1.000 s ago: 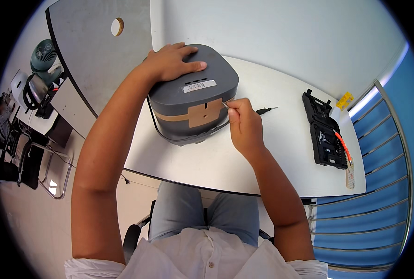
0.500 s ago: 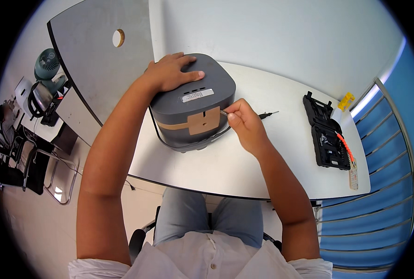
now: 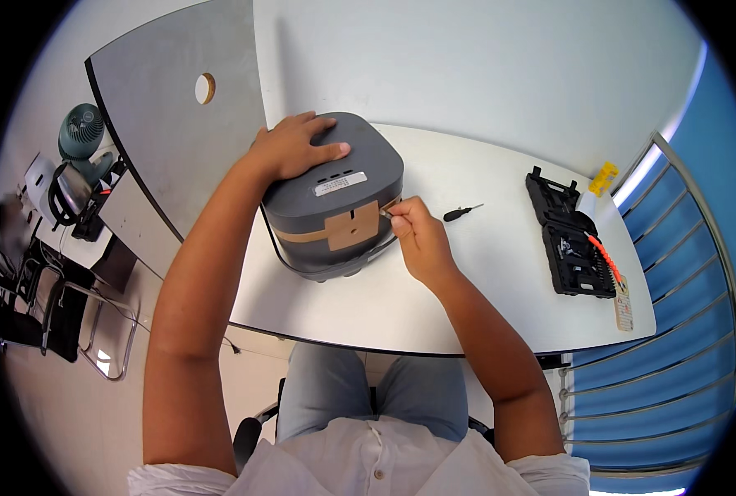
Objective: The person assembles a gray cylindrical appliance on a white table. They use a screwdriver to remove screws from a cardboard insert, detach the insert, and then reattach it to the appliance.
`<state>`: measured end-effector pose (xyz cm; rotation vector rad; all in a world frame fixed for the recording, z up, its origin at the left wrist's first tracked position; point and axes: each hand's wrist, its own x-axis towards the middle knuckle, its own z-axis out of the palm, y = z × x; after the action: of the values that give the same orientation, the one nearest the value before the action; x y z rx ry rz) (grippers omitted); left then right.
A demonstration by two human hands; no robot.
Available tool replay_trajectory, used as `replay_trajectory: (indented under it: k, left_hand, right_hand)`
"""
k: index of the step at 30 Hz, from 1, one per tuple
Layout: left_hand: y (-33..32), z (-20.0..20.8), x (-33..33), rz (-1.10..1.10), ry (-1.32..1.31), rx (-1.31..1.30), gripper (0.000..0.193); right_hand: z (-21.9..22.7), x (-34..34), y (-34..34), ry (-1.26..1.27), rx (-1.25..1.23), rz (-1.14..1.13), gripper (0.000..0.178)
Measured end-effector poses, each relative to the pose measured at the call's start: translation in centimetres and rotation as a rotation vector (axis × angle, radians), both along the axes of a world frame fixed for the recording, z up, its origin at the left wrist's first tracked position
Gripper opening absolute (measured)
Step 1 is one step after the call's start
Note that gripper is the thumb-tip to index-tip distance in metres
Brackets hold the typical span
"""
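Mid-frame, your splayed left hand (image 3: 298, 149) is likely steadying the appliance (image 3: 318, 204); your right hand (image 3: 422, 241) is pinching a slim piece (image 3: 385, 213) (mostly hidden).

Looks like an office, exact type unclear. Evidence: white desk (image 3: 475, 298) with dark edging, grey panel (image 3: 157, 132) with round hole at left, metal-frame chair (image 3: 65, 335) far left, fan (image 3: 81, 132) and kettle (image 3: 74, 192) near it. Open tool case (image 3: 568, 227) and screwdriver (image 3: 457, 214) on the desk's right add a workbench touch. Metal railing (image 3: 727, 256), right.
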<state>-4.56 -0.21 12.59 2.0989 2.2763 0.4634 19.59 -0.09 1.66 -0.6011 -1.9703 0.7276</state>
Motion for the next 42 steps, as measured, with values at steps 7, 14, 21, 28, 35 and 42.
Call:
replay_trajectory:
  k: [7, 14, 21, 28, 35, 42]
  left_hand:
    - [0.0, 0.2, 0.1, 0.011, 0.008, -0.012, 0.078]
    - [0.0, 0.0, 0.0, 0.009, -0.012, -0.007, 0.078]
    - [0.0, 0.0, 0.0, 0.000, -0.013, 0.000, 0.078]
    - [0.1, 0.1, -0.1, -0.001, -0.014, -0.001, 0.078]
    - [-0.1, 0.0, 0.1, 0.014, -0.018, -0.002, 0.077]
    - [-0.2, 0.2, 0.3, 0.030, -0.005, -0.004, 0.077]
  right_hand:
    - [0.6, 0.1, 0.5, -0.108, 0.288, -0.053, 0.009]
    - [3.1, 1.2, 0.1, -0.179, -0.298, 0.173, 0.016]
    - [1.4, -1.2, -2.5, -0.208, 0.331, -0.306, 0.007]
    - [2.0, -1.8, -1.6, -0.147, 0.318, -0.312, 0.008]
    - [3.1, -2.1, -2.0, -0.109, 0.074, -0.311, 0.013]
    - [2.6, -2.0, -1.8, -0.018, -0.082, -0.240, 0.013]
